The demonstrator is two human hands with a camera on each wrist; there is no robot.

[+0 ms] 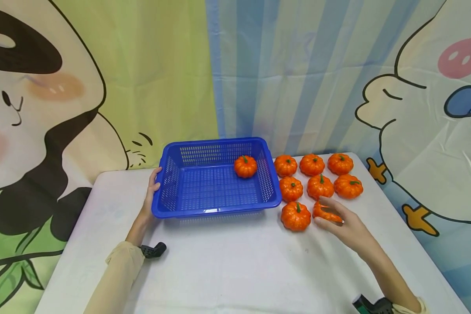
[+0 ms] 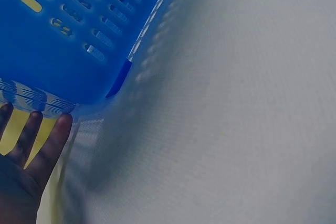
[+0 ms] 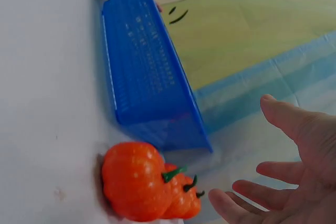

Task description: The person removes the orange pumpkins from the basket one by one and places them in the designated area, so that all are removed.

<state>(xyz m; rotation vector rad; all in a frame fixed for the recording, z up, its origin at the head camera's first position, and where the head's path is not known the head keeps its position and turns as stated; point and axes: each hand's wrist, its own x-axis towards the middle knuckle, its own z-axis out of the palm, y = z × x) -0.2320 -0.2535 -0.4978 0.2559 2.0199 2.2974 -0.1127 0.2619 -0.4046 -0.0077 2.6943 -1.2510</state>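
A blue plastic basket [image 1: 204, 187] with slotted walls stands on the white table, holding one small orange pumpkin [image 1: 245, 167] with a green stem. At its left end, my left hand [image 1: 149, 198] touches the outside below the rim; in the left wrist view its fingers [image 2: 51, 148] extend straight up to the wall. My right hand [image 1: 351, 226] hovers over a front-row pumpkin [image 1: 323, 213], partly covering it, with thumb and fingers spread apart. In the right wrist view nothing is between those fingers [image 3: 262, 195]. Another front pumpkin [image 1: 296, 216] sits just left of this hand.
More orange pumpkins [image 1: 320, 186] stand in rows between the basket's right end and the table's right edge. A printed curtain [image 1: 274, 78] with cartoon animals hangs right behind the table [image 1: 227, 270]. Each wrist wears a black device [image 1: 153, 250].
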